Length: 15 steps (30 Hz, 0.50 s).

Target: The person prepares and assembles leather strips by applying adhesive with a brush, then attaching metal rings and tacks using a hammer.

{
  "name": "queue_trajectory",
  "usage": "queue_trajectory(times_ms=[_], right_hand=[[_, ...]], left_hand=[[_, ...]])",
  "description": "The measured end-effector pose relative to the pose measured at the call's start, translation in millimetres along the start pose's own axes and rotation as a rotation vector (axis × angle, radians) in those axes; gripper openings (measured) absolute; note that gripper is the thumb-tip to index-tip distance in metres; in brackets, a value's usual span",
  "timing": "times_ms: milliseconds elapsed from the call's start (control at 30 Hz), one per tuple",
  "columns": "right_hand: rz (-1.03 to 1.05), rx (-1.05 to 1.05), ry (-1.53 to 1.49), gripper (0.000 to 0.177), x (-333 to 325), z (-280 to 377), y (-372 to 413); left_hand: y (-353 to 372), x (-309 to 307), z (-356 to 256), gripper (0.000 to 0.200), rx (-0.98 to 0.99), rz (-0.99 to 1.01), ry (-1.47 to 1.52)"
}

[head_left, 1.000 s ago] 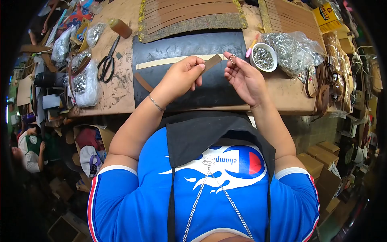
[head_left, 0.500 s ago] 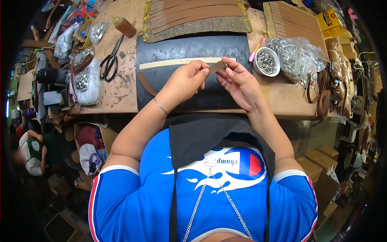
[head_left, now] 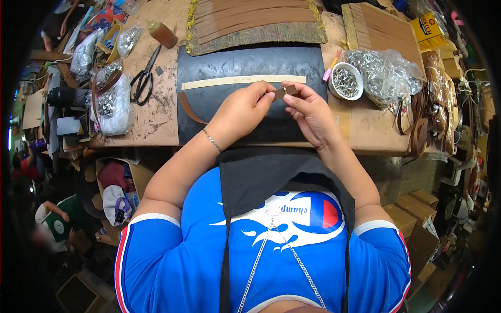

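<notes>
Between my two hands, over the black mat [head_left: 219,65], is a short brown strip [head_left: 286,93]. My left hand [head_left: 244,108] pinches its left end between thumb and fingers. My right hand [head_left: 313,112] grips the right end, where the strip looks folded over. A pale marked strip [head_left: 214,83] lies across the mat just beyond my hands. The far part of the brown strip is hidden by my left fingers. A curved brown leather piece [head_left: 189,108] rests on the mat's left side.
Black scissors [head_left: 142,83] and an amber bottle [head_left: 162,34] are on the left. On the right stand a white bowl of metal pieces [head_left: 345,81] and a plastic bag of hardware [head_left: 389,75]. Boards with brown strips [head_left: 255,21] lie behind the mat. A co-worker [head_left: 55,221] is at the lower left.
The brown strip now shows a folded end at my right fingers. My right hand has shifted slightly down and its fingers have curled more. The co-worker at the left has moved lower.
</notes>
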State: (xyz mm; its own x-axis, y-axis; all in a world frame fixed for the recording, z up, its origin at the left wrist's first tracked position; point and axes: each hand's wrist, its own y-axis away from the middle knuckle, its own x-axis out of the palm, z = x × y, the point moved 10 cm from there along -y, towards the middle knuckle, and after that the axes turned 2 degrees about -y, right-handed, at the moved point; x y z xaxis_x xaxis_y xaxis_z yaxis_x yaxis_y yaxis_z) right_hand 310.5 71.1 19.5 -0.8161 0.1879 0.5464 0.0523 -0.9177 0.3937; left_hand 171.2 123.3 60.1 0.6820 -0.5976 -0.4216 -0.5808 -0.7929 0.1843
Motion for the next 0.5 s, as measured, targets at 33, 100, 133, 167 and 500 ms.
queue_trajectory(times_ms=[33,100,133,167,500], right_hand=[[-0.002,0.015,0.066,0.037,1.1,-2.2,0.8],[0.007,-0.014,0.068,0.037,11.1,-0.9,4.1],[0.016,-0.043,0.070,0.037,14.9,1.6,5.6],[0.016,-0.044,0.071,0.037,14.9,1.2,5.8],[-0.018,-0.388,0.278,0.018,14.5,40.1,21.7]], left_hand=[[0.3,0.3,-0.7,0.021,0.001,0.000,0.000],[1.7,0.8,-11.9,0.022,0.082,0.001,-0.038],[2.2,1.4,-13.3,0.022,0.082,0.001,-0.038],[3.1,-0.5,-18.9,0.022,0.126,-0.026,-0.055],[18.6,-25.5,-63.7,0.021,0.440,-0.254,-0.303]])
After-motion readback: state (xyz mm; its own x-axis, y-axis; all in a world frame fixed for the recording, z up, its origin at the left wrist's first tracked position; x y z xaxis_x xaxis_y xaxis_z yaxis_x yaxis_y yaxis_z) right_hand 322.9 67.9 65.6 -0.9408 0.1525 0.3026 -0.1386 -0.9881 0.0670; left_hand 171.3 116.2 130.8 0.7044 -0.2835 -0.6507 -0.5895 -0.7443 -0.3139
